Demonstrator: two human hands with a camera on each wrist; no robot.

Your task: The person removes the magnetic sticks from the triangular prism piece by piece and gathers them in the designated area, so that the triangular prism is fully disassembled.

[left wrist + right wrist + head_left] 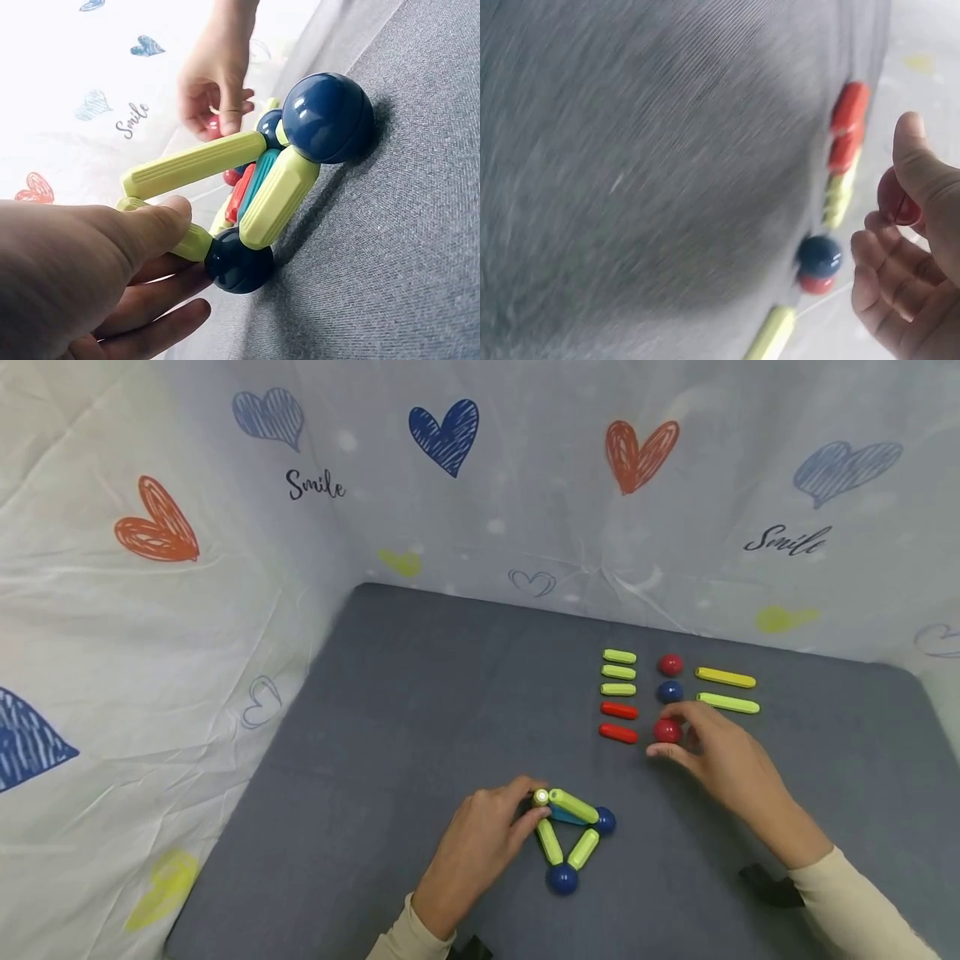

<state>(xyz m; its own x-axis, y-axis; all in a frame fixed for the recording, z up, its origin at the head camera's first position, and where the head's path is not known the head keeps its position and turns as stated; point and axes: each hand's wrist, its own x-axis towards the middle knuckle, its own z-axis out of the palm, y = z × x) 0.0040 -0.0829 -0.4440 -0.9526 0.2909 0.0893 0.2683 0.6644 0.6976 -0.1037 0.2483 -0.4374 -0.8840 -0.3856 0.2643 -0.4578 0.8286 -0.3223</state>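
In the head view my left hand [476, 839] pinches an upright green rod [541, 797] between thumb and fingers, at the left corner of a frame of green rods, a blue-green rod [567, 815] and blue balls [562, 878]. The left wrist view shows the thumb of this hand [97, 262] over a green rod [196, 244] that meets a blue ball [238, 261]. My right hand [738, 768] grips a red ball [667, 731] near the red rods. In the right wrist view that red ball [898, 199] sits between thumb and fingers.
Three short green rods [618, 672] and two red rods [618, 710] lie in a column at the back right. Beside them are another red ball [671, 665], a blue ball [670, 692], a yellow rod [725, 677] and a long green rod [728, 703]. A patterned cloth hangs behind.
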